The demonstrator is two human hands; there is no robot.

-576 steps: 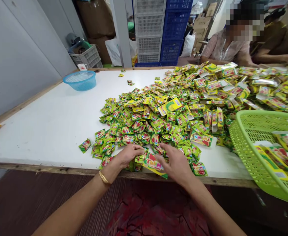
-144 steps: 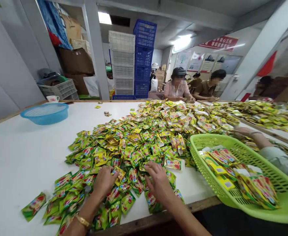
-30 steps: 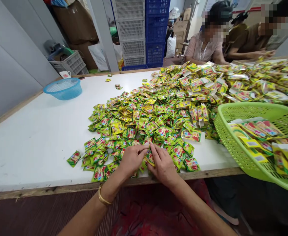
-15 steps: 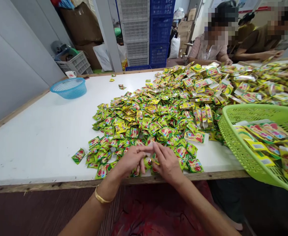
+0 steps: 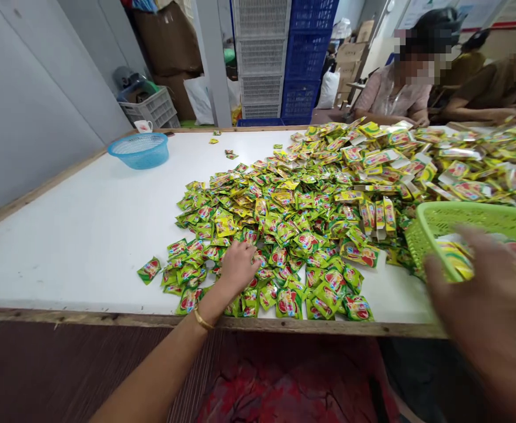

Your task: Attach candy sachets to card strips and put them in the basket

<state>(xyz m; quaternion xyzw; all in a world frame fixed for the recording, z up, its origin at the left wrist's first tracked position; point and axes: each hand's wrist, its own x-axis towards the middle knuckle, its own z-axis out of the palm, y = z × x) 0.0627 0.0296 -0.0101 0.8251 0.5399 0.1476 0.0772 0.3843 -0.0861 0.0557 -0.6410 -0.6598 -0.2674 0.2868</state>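
My left hand (image 5: pixel 239 267) reaches into the near part of a pile of small green sachets (image 5: pixel 308 241) with red fruit pictures. Its fingers are curled down among them, and whatever they grip is hidden. Far to the right, my right hand (image 5: pixel 487 294) is smeared by motion in front of the light-green plastic basket (image 5: pixel 429 220). Its thumb and fingers are spread, with nothing visible between them. Flat yellow boxes (image 5: pixel 456 255) lie inside the basket, partly covered by that hand.
A heap of yellow cartons (image 5: pixel 385 155) spreads over the table's far right. A blue basket (image 5: pixel 138 151) stands at the back left near a white cup (image 5: pixel 143 126). The wooden edge (image 5: pixel 108 317) borders the white tabletop. Co-workers sit across the table, one in a pink top (image 5: pixel 379 91).
My hands were together over the near sachets and have parted. My right hand has swung right to the green basket; my left has moved slightly up and left into the pile. The view has shifted.
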